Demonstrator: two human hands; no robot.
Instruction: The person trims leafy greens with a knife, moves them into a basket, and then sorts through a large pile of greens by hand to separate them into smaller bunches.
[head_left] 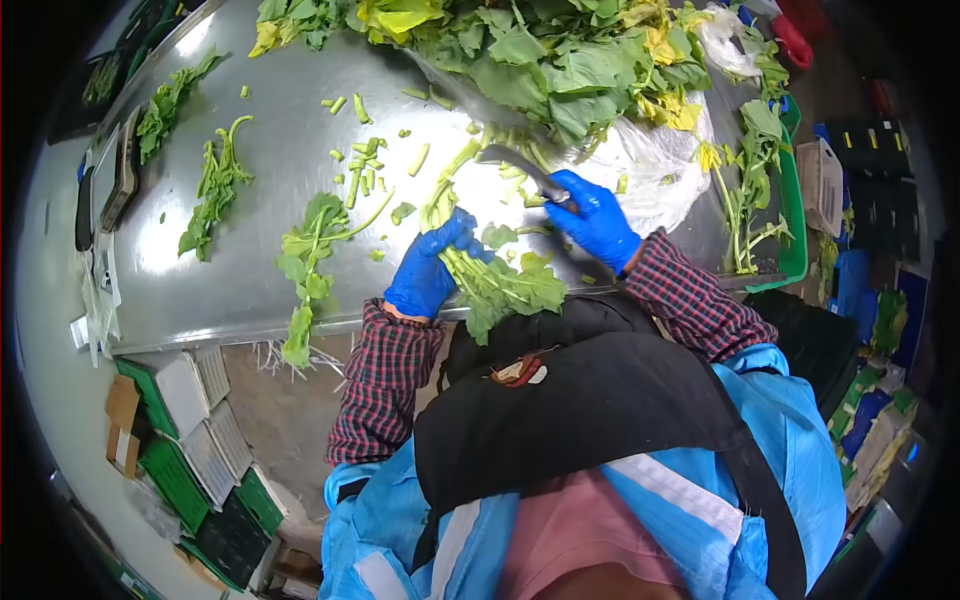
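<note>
My left hand (432,262), in a blue glove, is closed around a bunch of leafy greens (510,285). The stems point up over the metal table and the leaves hang toward my body at the table's front edge. My right hand (597,222), also gloved in blue, grips a knife (522,166) with a dark curved blade. The blade points left, just right of the bunch's stem ends. Cut stem pieces (365,165) lie scattered left of the stems. A loose leafy stalk (318,240) rests left of my left hand, its leaves drooping over the edge.
A large heap of greens (560,70) covers the back of the metal table (280,120), beside clear plastic film (655,170). More stalks (215,180) lie at the left. A green crate (795,200) stands at the right edge. Stacked crates (190,440) sit below left.
</note>
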